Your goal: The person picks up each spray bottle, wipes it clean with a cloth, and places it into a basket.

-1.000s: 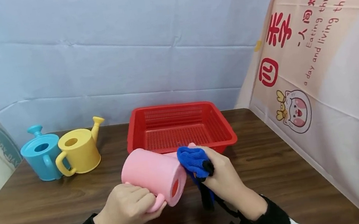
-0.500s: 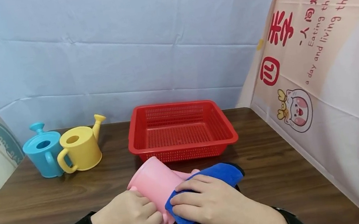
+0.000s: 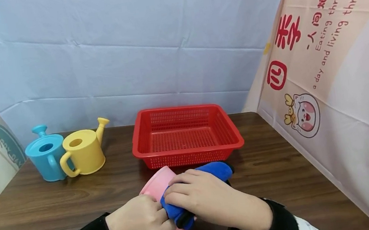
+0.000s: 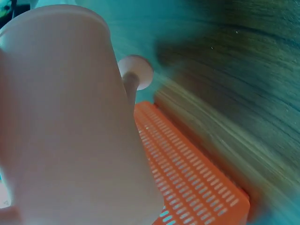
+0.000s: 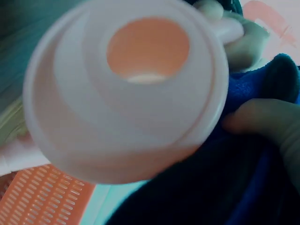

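My left hand grips the handle of a pink watering can, which is tilted on its side above the table. My right hand holds a blue cloth with black edging against the can's wall, fingers bent over it. In the right wrist view the can's top with its round opening faces the camera, and the right thumb lies on the cloth. The left wrist view shows the can's smooth side and the sprinkler head of its spout. Both hands partly hide the can in the head view.
Behind the hands stands a red perforated basket. A blue watering can and a yellow watering can stand side by side at the back left of the dark wooden table. Cloth sheets hang behind and on both sides.
The pink can has come down nearer to me, off the basket's front edge. My right hand and the blue cloth have moved from the spout onto the can's side, then slightly left.
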